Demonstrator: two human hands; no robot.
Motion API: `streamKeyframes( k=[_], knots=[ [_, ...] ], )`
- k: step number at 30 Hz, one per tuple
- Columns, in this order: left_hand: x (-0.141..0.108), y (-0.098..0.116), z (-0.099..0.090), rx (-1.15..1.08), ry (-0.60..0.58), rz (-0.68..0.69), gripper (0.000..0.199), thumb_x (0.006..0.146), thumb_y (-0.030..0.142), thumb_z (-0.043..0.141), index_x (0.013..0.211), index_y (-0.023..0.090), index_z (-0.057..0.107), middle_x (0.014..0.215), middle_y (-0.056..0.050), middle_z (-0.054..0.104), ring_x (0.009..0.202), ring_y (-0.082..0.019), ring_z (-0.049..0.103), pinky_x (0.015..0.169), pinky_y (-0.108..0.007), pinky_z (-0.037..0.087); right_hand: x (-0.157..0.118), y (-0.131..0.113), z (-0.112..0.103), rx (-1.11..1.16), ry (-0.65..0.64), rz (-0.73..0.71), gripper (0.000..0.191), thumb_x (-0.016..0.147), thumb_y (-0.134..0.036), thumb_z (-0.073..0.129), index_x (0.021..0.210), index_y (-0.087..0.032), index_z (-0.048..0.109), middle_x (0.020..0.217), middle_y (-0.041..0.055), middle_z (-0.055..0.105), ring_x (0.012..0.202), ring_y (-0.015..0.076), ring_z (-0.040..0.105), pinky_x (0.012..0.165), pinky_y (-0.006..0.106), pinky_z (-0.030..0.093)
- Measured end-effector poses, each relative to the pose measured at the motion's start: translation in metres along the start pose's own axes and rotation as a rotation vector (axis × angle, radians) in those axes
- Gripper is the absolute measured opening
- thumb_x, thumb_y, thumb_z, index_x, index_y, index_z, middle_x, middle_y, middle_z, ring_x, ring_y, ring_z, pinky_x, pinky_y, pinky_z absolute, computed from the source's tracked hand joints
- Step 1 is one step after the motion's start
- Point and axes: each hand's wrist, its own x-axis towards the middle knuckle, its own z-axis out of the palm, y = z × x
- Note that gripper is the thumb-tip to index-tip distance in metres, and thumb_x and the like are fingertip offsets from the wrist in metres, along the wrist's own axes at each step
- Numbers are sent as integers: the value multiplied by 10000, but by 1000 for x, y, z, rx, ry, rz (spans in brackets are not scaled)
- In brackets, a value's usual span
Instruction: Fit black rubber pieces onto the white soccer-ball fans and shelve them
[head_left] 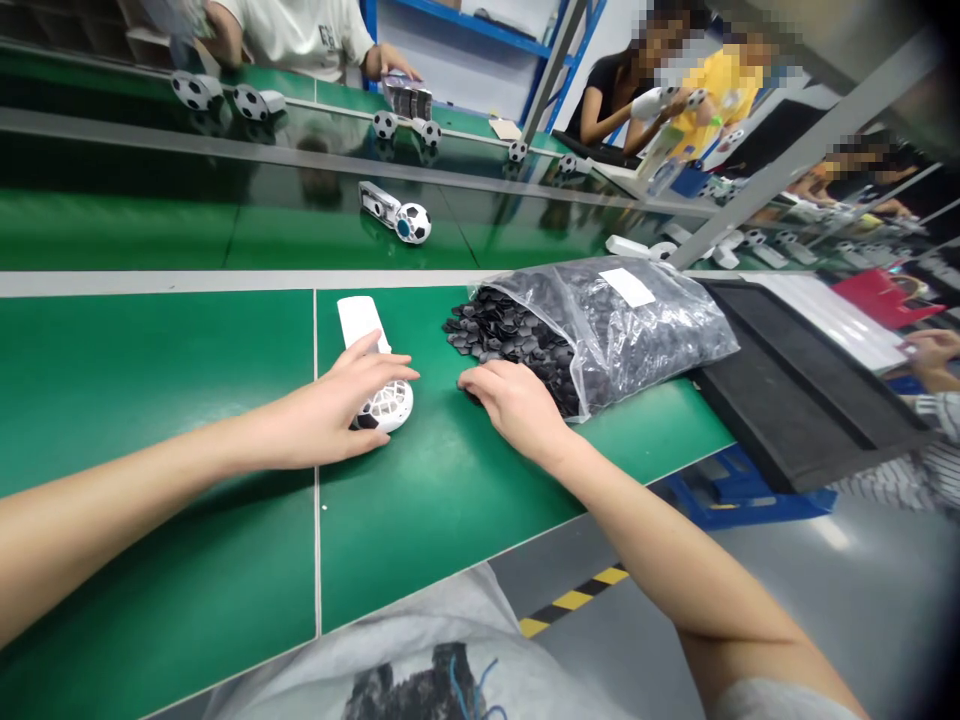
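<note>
On the green table lies a white device (391,405) with a round, football-patterned head and a flat white handle. My left hand (358,400) rests around its head, fingers spread over the near part of the handle and the thumb at the lower rim. To the right, my right hand (514,405) is pinched at the edge of a heap of small black pieces (499,325), with a dark piece partly showing at the fingertips. The heap spills from the mouth of a clear plastic bag (637,325) that bears a white label.
Behind a pale rail (150,283), a conveyor carries another football device (412,223) and several more farther off. A black tray (795,390) lies right of the bag. A slanted metal post (795,150) stands at upper right. Other people sit across the line and at right.
</note>
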Motion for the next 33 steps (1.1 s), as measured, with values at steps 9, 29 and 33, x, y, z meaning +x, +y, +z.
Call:
streamKeyframes(
  k=[9,29,33],
  knots=[
    [2,1,-4,-56,-10,38,472,738,317,598,1175,236,438,1370,-61,393,1364,-300,10,1072,-540,206,3,9,-6,62,45,6,159,866,-187,494,883,-185,652,872,57,636,846,187,525,753,298,413],
    [1,3,-6,-76,-18,66,432,743,262,570,1153,213,443,1361,-68,395,1368,-259,63,1068,-450,256,11,-34,-6,565,78,-158,105,855,-157,509,870,-191,608,880,22,652,855,132,591,789,270,469],
    [2,4,-5,-63,-18,40,466,732,272,568,1170,198,426,1382,-92,360,1366,-279,69,1055,-461,269,11,-48,-7,619,63,-276,77,828,-189,565,823,-215,637,852,8,644,864,128,583,786,271,452]
  ],
)
